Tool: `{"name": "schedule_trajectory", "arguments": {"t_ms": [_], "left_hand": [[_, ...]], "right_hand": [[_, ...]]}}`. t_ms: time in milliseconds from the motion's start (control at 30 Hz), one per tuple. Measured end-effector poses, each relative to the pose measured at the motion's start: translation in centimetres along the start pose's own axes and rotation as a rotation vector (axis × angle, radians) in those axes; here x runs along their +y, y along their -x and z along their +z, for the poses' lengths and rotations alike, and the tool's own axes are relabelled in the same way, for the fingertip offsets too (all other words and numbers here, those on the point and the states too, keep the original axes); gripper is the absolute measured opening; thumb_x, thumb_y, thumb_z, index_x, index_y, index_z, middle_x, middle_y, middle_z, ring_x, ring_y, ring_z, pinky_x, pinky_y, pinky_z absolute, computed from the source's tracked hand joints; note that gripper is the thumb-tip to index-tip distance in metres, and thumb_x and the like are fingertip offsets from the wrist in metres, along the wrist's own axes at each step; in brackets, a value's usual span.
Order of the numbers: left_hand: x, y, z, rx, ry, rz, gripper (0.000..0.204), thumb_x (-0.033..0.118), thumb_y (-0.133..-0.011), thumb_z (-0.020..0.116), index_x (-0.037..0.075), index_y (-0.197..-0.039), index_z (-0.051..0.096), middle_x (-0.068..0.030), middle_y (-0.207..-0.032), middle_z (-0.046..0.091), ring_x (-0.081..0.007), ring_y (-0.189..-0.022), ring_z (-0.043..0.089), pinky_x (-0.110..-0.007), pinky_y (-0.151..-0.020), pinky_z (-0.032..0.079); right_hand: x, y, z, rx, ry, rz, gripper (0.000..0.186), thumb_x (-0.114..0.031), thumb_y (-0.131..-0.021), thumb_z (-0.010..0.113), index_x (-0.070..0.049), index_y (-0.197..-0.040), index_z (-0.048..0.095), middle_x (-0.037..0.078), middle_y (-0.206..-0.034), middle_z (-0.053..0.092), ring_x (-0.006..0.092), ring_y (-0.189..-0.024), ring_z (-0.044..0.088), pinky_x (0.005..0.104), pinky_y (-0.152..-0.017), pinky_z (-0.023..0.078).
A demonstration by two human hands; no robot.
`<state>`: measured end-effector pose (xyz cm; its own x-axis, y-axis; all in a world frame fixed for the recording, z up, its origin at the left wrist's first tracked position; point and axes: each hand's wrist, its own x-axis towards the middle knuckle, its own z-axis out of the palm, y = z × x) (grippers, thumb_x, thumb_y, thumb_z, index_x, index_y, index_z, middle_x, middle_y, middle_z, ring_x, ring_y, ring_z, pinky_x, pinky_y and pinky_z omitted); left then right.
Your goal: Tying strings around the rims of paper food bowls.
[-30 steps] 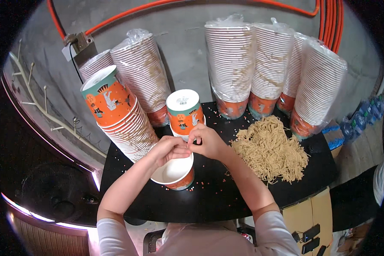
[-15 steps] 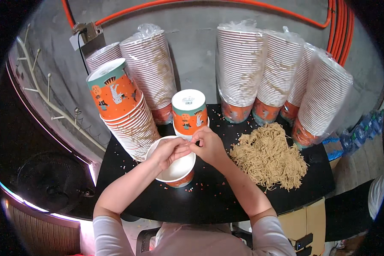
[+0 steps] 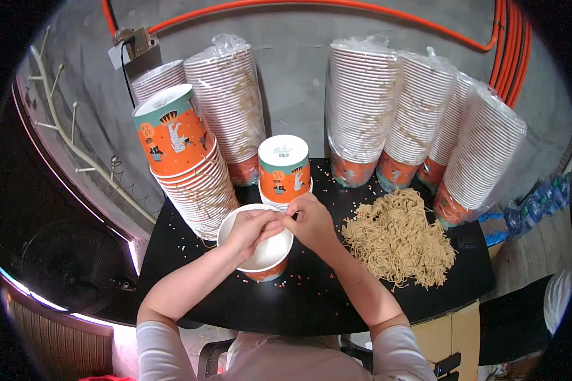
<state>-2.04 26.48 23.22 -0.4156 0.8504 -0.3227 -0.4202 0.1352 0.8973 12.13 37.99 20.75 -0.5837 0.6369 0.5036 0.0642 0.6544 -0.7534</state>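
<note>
Tub (image 3: 268, 255) beneath; left hand (image 3: 255, 230), flatter earlier, now curled closed; right hand (image 3: 310, 222) pinched (anything held: cannot tell).

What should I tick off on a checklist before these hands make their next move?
1. Left hand and right hand brought together: ok, fingertips meeting.
2. Anything pinched between them identified: cannot tell, too small.
3. Open tub mouth up: ok.
4. Tan strand pile apart from that tub: ok, off to the right.
5. Upside-down middle stack not touching the open tub: cannot tell from this angle.
6. Black tabletop free of scattered specks: not ok.
</note>
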Motion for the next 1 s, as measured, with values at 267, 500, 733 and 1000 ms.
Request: {"name": "schedule_trajectory", "arguments": {"t_ms": [267, 500, 733, 1000], "left_hand": [[0.2, 0.9, 0.6, 0.012, -0.031, 0.075, 0.021, 0.000, -0.099, 0.055, -0.010, -0.108, 0.070, -0.0182, -0.107, 0.074, -0.0189, -0.095, 0.074, -0.026, -0.091, 0.060], [0.5, 1.6, 0.9, -0.046, -0.226, 0.198, 0.027, -0.005, -0.095, 0.052, -0.009, -0.114, 0.070, -0.0162, -0.112, 0.073, -0.0185, -0.101, 0.072, -0.028, -0.094, 0.058], [0.4, 1.0, 0.4, -0.015, -0.436, 0.349, 0.016, -0.002, -0.088, 0.071, -0.006, -0.102, 0.076, -0.0096, -0.112, 0.067, -0.0157, -0.096, 0.070, -0.027, -0.091, 0.056], [0.1, -0.8, -0.2, 0.033, -0.795, 0.666, 0.011, 0.003, -0.082, 0.079, -0.002, -0.091, 0.077, -0.0080, -0.108, 0.062, -0.0132, -0.086, 0.067, -0.026, -0.080, 0.058]], "right_hand": [[2.3, -0.6, -0.1, -0.102, -0.222, 0.019, 0.019, -0.017, -0.078, 0.079, -0.001, -0.087, 0.075, 0.013, -0.093, 0.070, 0.0240, -0.078, 0.070, 0.0341, -0.072, 0.055], [3.1, -1.0, 0.1, -0.102, -0.308, 0.122, 0.026, -0.016, -0.077, 0.080, 0.005, -0.091, 0.076, 0.016, -0.097, 0.073, 0.0245, -0.088, 0.073, 0.0337, -0.081, 0.057], [3.3, -1.3, -0.1, -0.126, -0.373, 0.175, 0.025, -0.016, -0.077, 0.079, 0.005, -0.090, 0.077, 0.016, -0.096, 0.074, 0.0218, -0.088, 0.073, 0.0326, -0.081, 0.057], [2.6, -1.3, -0.5, -0.131, -0.367, 0.154, 0.020, -0.014, -0.077, 0.078, 0.004, -0.087, 0.077, 0.015, -0.094, 0.074, 0.0203, -0.086, 0.071, 0.0316, -0.080, 0.056]]}}
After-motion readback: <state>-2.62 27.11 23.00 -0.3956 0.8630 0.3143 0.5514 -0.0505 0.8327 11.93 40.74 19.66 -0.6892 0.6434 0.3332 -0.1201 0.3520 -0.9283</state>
